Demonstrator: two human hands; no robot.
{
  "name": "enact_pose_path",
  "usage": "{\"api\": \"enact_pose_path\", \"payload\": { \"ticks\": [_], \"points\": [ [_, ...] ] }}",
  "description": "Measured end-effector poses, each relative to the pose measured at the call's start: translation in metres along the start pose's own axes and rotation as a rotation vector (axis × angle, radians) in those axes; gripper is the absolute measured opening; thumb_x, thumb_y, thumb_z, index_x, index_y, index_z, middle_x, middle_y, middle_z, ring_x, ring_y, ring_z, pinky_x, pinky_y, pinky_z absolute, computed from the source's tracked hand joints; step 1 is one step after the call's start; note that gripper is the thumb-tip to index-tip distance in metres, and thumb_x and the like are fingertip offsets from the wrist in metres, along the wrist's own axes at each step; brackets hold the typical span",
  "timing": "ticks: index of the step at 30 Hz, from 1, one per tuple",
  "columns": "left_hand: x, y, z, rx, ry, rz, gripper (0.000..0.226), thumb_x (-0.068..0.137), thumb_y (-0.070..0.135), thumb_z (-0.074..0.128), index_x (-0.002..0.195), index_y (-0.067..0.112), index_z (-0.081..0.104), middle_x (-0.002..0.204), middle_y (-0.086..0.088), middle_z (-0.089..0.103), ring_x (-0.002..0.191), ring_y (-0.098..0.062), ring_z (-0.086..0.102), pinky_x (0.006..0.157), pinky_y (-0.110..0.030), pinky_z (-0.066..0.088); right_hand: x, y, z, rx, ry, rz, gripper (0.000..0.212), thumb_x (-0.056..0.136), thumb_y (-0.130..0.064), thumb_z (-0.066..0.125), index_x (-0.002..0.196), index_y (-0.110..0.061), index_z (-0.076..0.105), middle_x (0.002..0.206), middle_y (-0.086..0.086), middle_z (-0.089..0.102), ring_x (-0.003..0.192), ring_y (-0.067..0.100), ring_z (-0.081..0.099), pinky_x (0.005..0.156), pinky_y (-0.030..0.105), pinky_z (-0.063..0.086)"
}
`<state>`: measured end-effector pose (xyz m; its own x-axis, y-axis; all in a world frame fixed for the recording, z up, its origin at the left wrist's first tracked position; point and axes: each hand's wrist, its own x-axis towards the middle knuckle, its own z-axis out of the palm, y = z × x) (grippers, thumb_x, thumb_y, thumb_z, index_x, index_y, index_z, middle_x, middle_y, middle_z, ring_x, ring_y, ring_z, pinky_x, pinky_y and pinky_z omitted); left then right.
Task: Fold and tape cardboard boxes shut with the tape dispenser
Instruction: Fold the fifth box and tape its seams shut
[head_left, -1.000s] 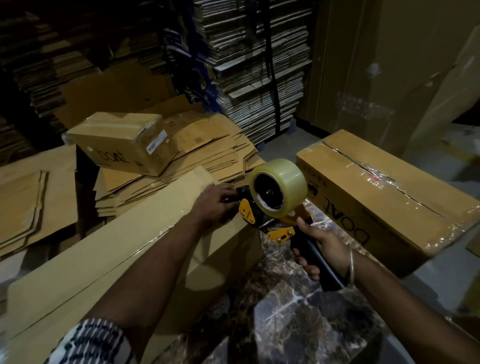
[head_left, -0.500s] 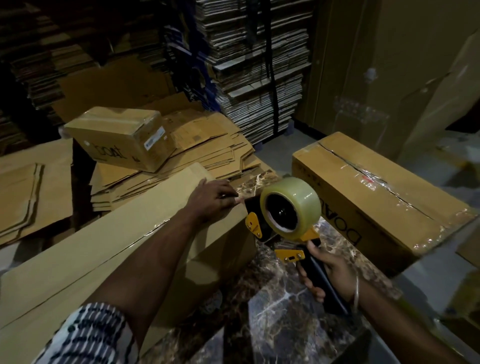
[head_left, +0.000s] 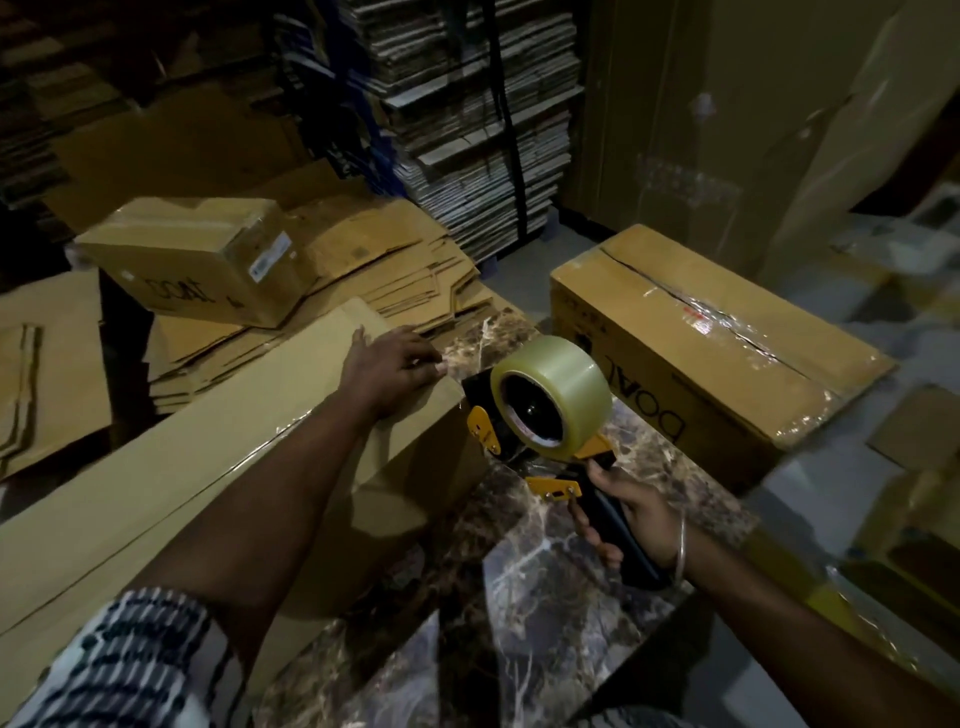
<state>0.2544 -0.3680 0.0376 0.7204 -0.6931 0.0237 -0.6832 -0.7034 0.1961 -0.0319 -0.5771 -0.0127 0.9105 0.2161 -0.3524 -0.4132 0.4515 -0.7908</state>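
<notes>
A long brown cardboard box (head_left: 171, 467) lies across the left, with a strip of clear tape along its top seam. My left hand (head_left: 387, 369) rests on the box's far end, its fingers lying over the corner edge. My right hand (head_left: 631, 519) grips the black handle of a tape dispenser (head_left: 545, 410) with yellow parts and a roll of clear tape. The dispenser hangs just off the box's end, above the marble surface, not touching the box.
A taped box (head_left: 727, 364) lies at the right on the dark marble tabletop (head_left: 519, 597). A smaller taped box (head_left: 197, 254) sits on a pile of flattened cartons (head_left: 395, 280) at the back left. Tall bundles of flat cardboard (head_left: 467, 114) stand behind.
My right hand has pulled the tape dispenser away from the box's end, to the right and toward me. My left hand has flattened over the box's corner.
</notes>
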Motion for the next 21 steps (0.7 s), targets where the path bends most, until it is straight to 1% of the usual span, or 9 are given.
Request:
{"api": "enact_pose_path", "payload": {
  "ticks": [4,7,10,12,14,15,16,18,21],
  "points": [
    [-0.004,-0.002,0.001,-0.03,0.025,-0.018,0.04,0.096,0.058,0.047,0.12,0.034,0.068,0.141,0.011,0.057,0.148,-0.013,0.029,0.115,-0.063,0.001,-0.013,0.014,-0.004,0.007,0.011,-0.028,0.066,0.073,-0.063,0.076,0.077,-0.001,0.057,0.059,0.014,0.048,0.034,0.017,0.041,0.034,0.024,0.032],
    [-0.005,0.0,0.0,-0.016,0.005,0.004,0.044,0.096,0.057,0.04,0.121,0.032,0.067,0.141,0.008,0.058,0.147,-0.015,0.03,0.117,-0.063,0.005,-0.014,0.027,-0.002,0.017,0.063,-0.101,0.072,0.066,-0.069,0.079,0.073,0.0,0.057,0.057,0.013,0.049,0.035,0.016,0.042,0.037,0.022,0.034],
    [-0.009,0.019,0.003,0.001,0.039,0.049,0.034,0.101,0.032,0.045,0.129,0.03,0.063,0.145,0.006,0.055,0.145,-0.017,0.035,0.119,-0.061,0.006,-0.007,0.032,-0.002,0.08,0.056,-0.119,0.072,0.064,-0.066,0.083,0.074,0.0,0.056,0.058,0.012,0.052,0.036,0.016,0.045,0.037,0.021,0.037],
    [-0.012,0.038,0.007,-0.167,0.057,0.111,0.033,0.1,0.022,0.047,0.127,0.028,0.065,0.138,0.003,0.06,0.133,-0.017,0.049,0.12,-0.06,0.012,-0.005,0.036,-0.005,0.11,0.049,-0.121,0.07,0.062,-0.063,0.087,0.073,-0.001,0.058,0.059,0.012,0.054,0.036,0.016,0.047,0.037,0.021,0.039],
    [-0.011,0.052,0.011,-0.338,-0.01,0.173,0.033,0.096,0.033,0.044,0.113,0.027,0.071,0.122,0.006,0.068,0.112,-0.011,0.059,0.114,-0.063,0.024,-0.005,0.044,-0.008,0.151,0.083,-0.115,0.066,0.054,-0.059,0.092,0.072,-0.003,0.063,0.058,0.013,0.056,0.034,0.017,0.048,0.034,0.021,0.039],
    [-0.01,0.055,0.014,-0.316,-0.062,0.198,0.036,0.095,0.04,0.042,0.108,0.027,0.072,0.115,0.008,0.069,0.105,-0.007,0.058,0.112,-0.064,0.024,-0.005,0.048,-0.01,0.177,0.093,-0.109,0.063,0.051,-0.057,0.094,0.071,-0.005,0.065,0.059,0.013,0.057,0.034,0.017,0.05,0.034,0.022,0.039],
    [-0.008,0.056,0.016,-0.241,-0.113,0.219,0.041,0.093,0.047,0.04,0.105,0.026,0.073,0.113,0.01,0.069,0.104,-0.005,0.057,0.113,-0.066,0.019,-0.004,0.053,-0.011,0.202,0.094,-0.101,0.061,0.049,-0.057,0.096,0.07,-0.007,0.068,0.059,0.012,0.058,0.036,0.018,0.051,0.034,0.022,0.04],
    [-0.004,0.055,0.017,-0.106,-0.199,0.24,0.05,0.092,0.055,0.036,0.106,0.026,0.075,0.119,0.011,0.068,0.117,-0.006,0.054,0.115,-0.067,0.003,-0.003,0.059,-0.014,0.214,0.095,-0.073,0.058,0.047,-0.059,0.096,0.068,-0.01,0.072,0.06,0.011,0.059,0.039,0.018,0.054,0.036,0.024,0.04],
    [-0.004,0.055,0.014,-0.036,-0.251,0.261,0.046,0.087,0.045,0.039,0.113,0.029,0.074,0.129,0.015,0.064,0.135,-0.007,0.044,0.115,-0.068,-0.007,0.0,0.061,-0.019,0.206,0.092,-0.046,0.06,0.049,-0.061,0.094,0.069,-0.009,0.071,0.061,0.011,0.058,0.039,0.018,0.053,0.036,0.023,0.039]
  ]
}}
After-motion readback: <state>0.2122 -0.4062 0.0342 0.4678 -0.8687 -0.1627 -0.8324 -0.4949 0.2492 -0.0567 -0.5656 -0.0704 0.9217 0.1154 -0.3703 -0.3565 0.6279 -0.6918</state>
